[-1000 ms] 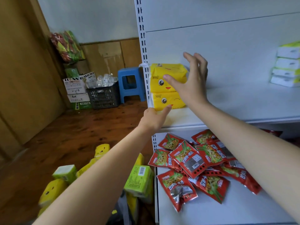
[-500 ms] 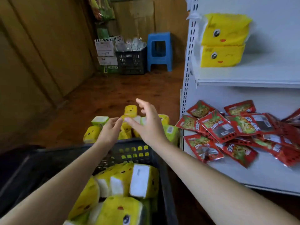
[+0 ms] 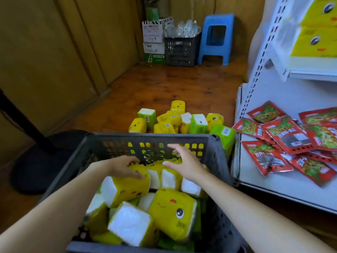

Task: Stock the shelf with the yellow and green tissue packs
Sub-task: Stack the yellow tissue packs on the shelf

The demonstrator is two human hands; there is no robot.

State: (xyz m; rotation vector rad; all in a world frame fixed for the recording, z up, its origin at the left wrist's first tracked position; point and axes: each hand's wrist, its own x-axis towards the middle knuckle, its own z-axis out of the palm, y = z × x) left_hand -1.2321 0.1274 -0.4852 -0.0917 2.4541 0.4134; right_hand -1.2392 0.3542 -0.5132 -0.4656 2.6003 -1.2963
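Reaching into: dark crate (image 3: 145, 138) just below me, both hands inside.
Left hand (image 3: 124, 166): fingers curled over the far end of a yellow tissue pack (image 3: 125, 189), gripping it.
Right hand (image 3: 186, 164): fingers spread, holding nothing, over upright packs (image 3: 168, 178) just beside.
Key relation: gripped pack's long axis runs toward me and left; left hand nearer.
Shelf (image 3: 310, 73): up and right of the hands.
Counts: two yellow packs (image 3: 317, 39) stacked on it; floor pile (image 3: 178, 121) roughly ten, yellow and green; crate contents, can't count.
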